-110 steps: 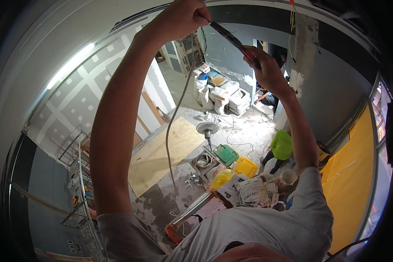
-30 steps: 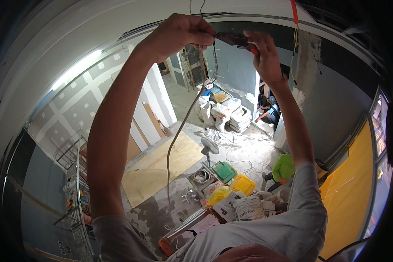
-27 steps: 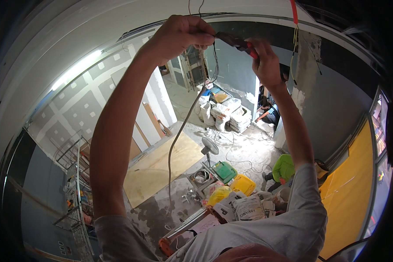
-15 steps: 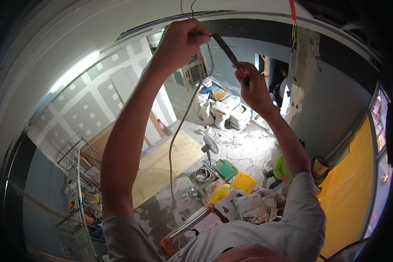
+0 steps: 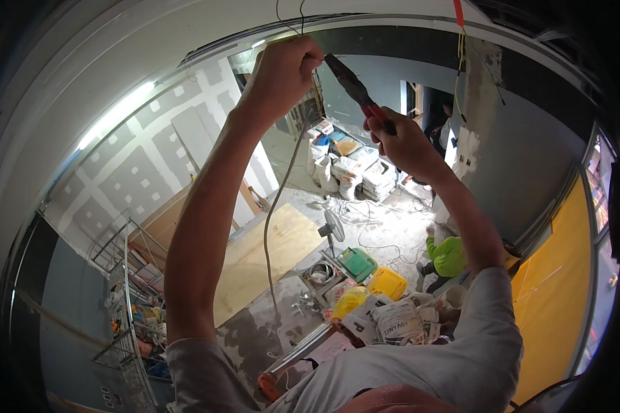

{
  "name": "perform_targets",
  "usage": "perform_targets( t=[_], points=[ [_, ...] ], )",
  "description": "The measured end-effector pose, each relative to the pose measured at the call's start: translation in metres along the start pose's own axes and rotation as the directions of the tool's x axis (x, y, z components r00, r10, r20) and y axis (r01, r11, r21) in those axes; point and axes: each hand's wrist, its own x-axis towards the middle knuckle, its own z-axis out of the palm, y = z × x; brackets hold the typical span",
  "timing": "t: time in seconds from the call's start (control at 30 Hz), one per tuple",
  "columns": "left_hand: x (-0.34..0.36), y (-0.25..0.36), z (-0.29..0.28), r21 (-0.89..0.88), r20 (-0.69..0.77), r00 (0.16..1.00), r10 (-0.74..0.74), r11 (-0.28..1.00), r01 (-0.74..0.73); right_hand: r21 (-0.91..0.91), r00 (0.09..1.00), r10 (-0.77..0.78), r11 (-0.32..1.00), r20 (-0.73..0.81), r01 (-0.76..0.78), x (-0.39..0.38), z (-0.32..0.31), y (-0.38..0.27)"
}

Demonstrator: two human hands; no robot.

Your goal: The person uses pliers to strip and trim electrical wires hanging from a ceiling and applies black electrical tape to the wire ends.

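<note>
Raised near the ceiling, my left hand [image 5: 282, 77] pinches thin wires, whose tips show by the fingertips. Two thin dark wires [image 5: 302, 15] come down from above to the same hand. A long grey cable [image 5: 266, 241] hangs from just below it toward the floor. To the right, my right hand [image 5: 405, 141] is wrapped round the red handles of a pair of pliers [image 5: 351, 84]. The dark jaws point up and left, close beside the left fingertips. Whether the jaws touch a wire I cannot tell.
Below, a person in a bright green top [image 5: 449, 257] crouches at right. White sacks [image 5: 351, 172] are piled at the back. A fan [image 5: 333, 225], a green bin lid [image 5: 357, 264] and plywood [image 5: 269, 255] lie lower. Metal scaffolding [image 5: 125, 289] stands left. Loose wires [image 5: 459, 76] dangle at right.
The pliers and my right hand have shifted slightly right and down, and the pliers have turned to show their broad side. My left hand has moved slightly left. More of the green-clad person shows.
</note>
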Motion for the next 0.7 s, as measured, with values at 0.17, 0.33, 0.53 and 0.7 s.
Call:
perform_targets(
  t=[0.17, 0.33, 0.53, 0.7],
  points=[
    [-0.002, -0.001, 0.001, -0.02, 0.009, 1.0, -0.028, 0.999, 0.028, 0.261, 0.973, 0.131, 0.949, 0.188, -0.178, -0.006, -0.016, -0.018],
    [-0.002, 0.0, 0.005, 0.034, 0.006, 1.0, -0.012, 0.999, 0.012, 0.253, 0.969, 0.158, 0.946, 0.189, -0.203, -0.007, -0.023, -0.011],
    [-0.001, -0.003, 0.008, 0.037, 0.011, 1.0, 0.004, 0.999, -0.004, 0.224, 0.969, 0.151, 0.955, 0.193, -0.194, -0.005, -0.021, -0.003],
    [-0.004, -0.006, 0.011, 0.082, -0.01, 0.999, 0.049, 0.995, -0.048, 0.202, 0.972, 0.134, 0.964, 0.195, -0.173, -0.008, -0.021, -0.012]
  ],
)
